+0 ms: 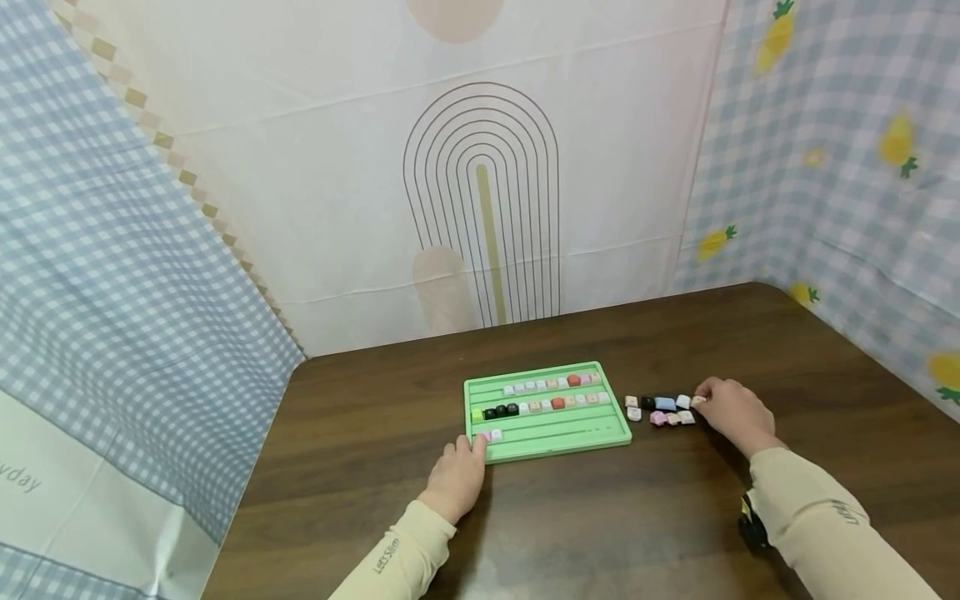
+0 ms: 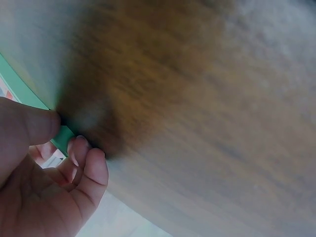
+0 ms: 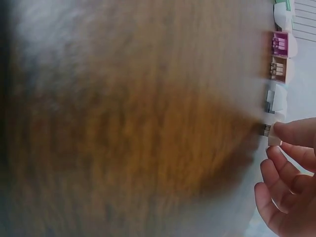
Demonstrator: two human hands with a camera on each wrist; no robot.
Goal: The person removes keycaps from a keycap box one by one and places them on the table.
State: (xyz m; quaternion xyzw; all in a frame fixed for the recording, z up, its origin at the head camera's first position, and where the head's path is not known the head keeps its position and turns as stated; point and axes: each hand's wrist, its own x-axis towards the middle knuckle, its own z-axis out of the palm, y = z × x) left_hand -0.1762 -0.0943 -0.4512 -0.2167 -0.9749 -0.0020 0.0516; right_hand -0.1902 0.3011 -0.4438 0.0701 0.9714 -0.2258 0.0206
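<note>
A light green tray (image 1: pixel 558 452) with slotted rows lies on the brown table. My left hand (image 1: pixel 456 477) grips its near left corner; in the left wrist view the thumb (image 2: pixel 42 126) and curled fingers are on the green edge (image 2: pixel 63 138). Keycaps stand in the tray: a mostly pale row at the back, a middle row with black keycaps (image 1: pixel 501 411), and a pink and a white keycap (image 1: pixel 496 435) in front. Right of the tray, my right hand (image 1: pixel 738 414) pinches a pale keycap (image 3: pixel 273 140) between thumb and fingers at the end of the loose keycaps.
Loose keycaps lie in two short rows right of the tray, including a long blue keycap (image 1: pixel 665 403), a black keycap (image 1: pixel 648 402) and a pink keycap (image 1: pixel 657 418). A patterned cloth (image 1: pixel 360 192) hangs behind the table (image 1: pixel 570 525), with checked curtains at both sides.
</note>
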